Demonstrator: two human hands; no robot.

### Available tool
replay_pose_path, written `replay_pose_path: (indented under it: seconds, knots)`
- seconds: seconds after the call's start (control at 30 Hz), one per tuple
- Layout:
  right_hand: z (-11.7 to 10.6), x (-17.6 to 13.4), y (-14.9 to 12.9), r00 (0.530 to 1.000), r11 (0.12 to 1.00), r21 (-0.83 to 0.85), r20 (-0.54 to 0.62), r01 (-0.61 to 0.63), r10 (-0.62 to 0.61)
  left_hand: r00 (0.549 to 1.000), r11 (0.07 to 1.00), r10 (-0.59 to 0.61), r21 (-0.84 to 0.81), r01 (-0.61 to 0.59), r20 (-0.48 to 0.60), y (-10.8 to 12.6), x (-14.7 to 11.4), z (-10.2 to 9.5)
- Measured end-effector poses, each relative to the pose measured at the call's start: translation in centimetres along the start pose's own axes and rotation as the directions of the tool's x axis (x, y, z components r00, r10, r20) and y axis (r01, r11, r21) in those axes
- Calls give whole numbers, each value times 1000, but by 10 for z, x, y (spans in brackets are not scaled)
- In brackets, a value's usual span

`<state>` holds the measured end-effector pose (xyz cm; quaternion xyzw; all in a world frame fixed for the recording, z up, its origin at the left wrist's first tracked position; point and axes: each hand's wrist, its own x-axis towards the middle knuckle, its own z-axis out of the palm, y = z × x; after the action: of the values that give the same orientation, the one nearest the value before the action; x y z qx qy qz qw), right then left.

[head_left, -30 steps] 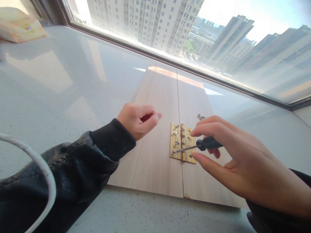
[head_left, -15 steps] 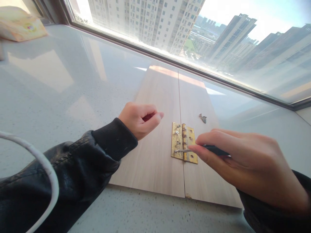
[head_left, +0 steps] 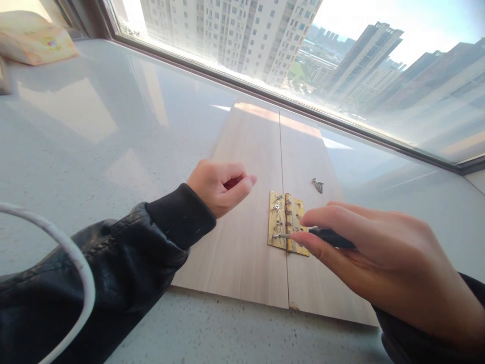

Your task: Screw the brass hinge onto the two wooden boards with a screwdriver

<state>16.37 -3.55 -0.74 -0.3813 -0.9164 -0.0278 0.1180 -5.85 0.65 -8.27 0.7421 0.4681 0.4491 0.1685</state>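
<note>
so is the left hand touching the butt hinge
Apart: in the head view, bare wood-grain board shows between the left hand and the brass-coloured butt hinge.

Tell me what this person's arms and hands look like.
The left hand and right hand wear no gloves. The left sleeve is glossy, black and leather-like, with a matte black cuff. The right sleeve, partly in view, is dark too. A white cable curves before the left sleeve.

The right hand [head_left: 386,258] is less widely spread than a second ago, thumb and forefinger drawn closer around the screwdriver [head_left: 332,238]. Against half a second ago, these two part slightly. The loose screws [head_left: 318,186], partly covered at first, now show fully on the right board [head_left: 326,288].
</note>
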Motion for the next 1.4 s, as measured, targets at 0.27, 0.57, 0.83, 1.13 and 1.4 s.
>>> replay_pose_path:
  seconds: [0.27,0.57,0.83,1.13,1.4]
  knots:
    - [-7,-2,5,985,975,216,173,-47,9,1000,1000,0,4,0,2,0,0,0]
    - [-1,1,-1,998,998,59,56,-29,26,1000,1000,-5,6,5,4,0,0,1]
    - [-8,-2,-2,990,965,261,132,6,-42,1000,1000,-7,6,7,6,0,0,0]
    - [-1,-1,-2,998,998,47,33,-49,48,1000,1000,-26,1,26,7,2,1,-1]
    - [-7,1,-2,982,958,287,187,-17,-39,1000,1000,-15,-5,15,11,2,0,0]
